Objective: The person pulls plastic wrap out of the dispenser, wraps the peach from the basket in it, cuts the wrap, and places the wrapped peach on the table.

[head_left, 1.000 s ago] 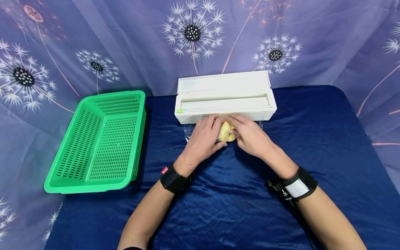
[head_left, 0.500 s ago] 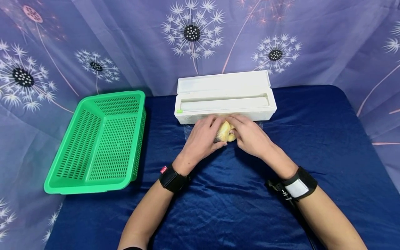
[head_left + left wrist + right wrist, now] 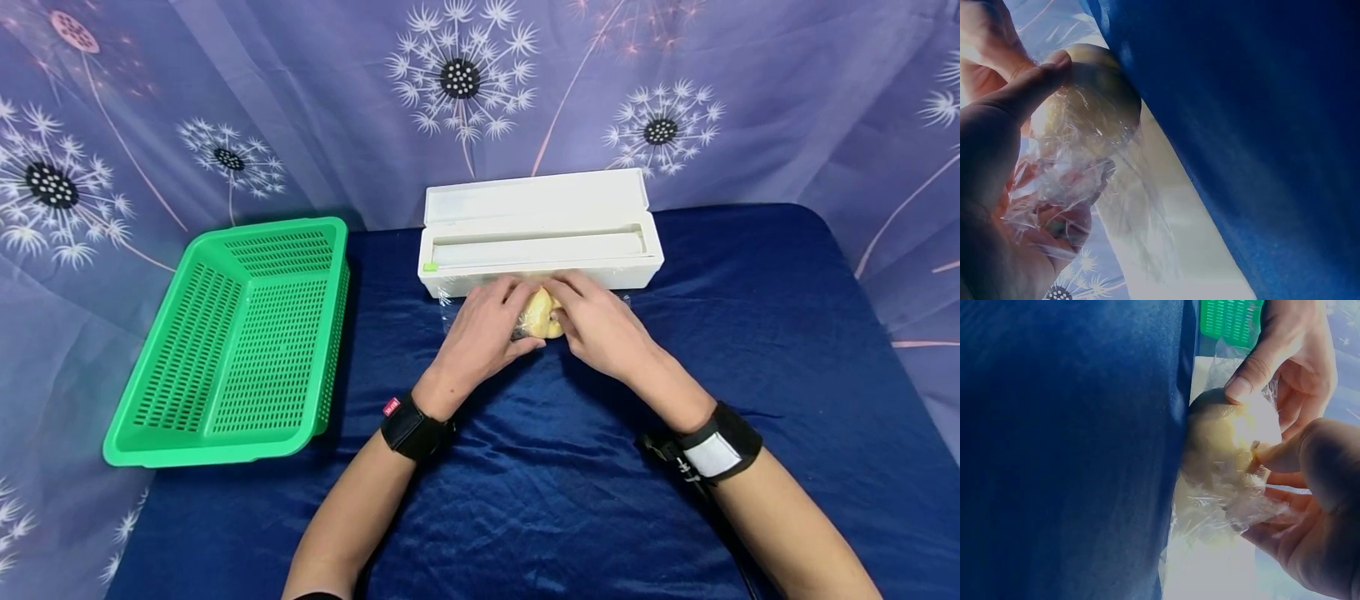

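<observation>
Barely anything's moved in the last second: left hand (image 3: pixel 483 337) and right hand (image 3: pixel 603 333) still have their fingers clamped round the cling-film-wrapped potato (image 3: pixel 543 314) on the bench (image 3: pixel 555 500), just near of the white film dispenser (image 3: pixel 540 237), so the wrapping looks mid-way.

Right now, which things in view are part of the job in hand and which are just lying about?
In use:
- potato, gripped by left hand and right hand
- cling film, round the potato
- white film dispenser, lid open, just behind both hands

Lying about:
- green basket, off to the left
- blue cloth
</observation>
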